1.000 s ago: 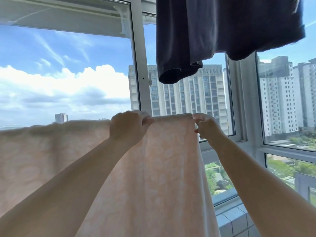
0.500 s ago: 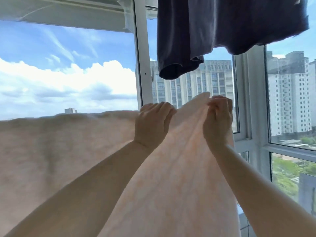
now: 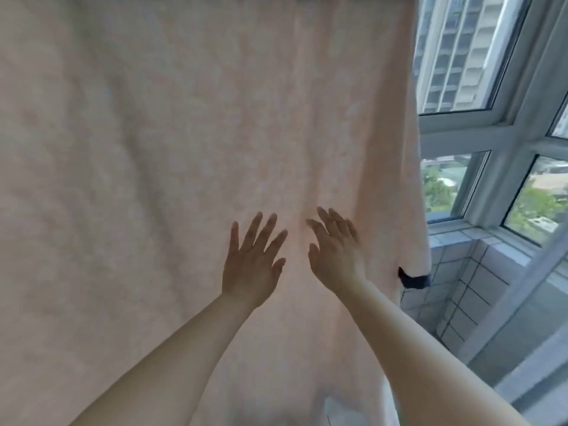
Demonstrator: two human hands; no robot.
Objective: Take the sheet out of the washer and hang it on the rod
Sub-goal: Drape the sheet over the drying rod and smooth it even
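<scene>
The pale pink patterned sheet (image 3: 184,149) hangs down in front of me and fills most of the head view, from the top edge to the bottom. Its top edge and the rod are out of the frame. My left hand (image 3: 250,262) is flat against the cloth with its fingers spread. My right hand (image 3: 335,247) lies beside it, also spread and flat on the sheet. Neither hand holds any fabric. A dark blue corner (image 3: 413,279) shows at the sheet's right edge.
A window frame (image 3: 479,127) stands to the right, with tower blocks and trees outside. Below it runs a tiled ledge and wall (image 3: 461,272). The sheet blocks everything to the left and ahead.
Both hands have let go of the sheet's top edge and dropped to its hanging face, fingers spread. My view has tilted down; the dark garment overhead and the sky are out of sight.
</scene>
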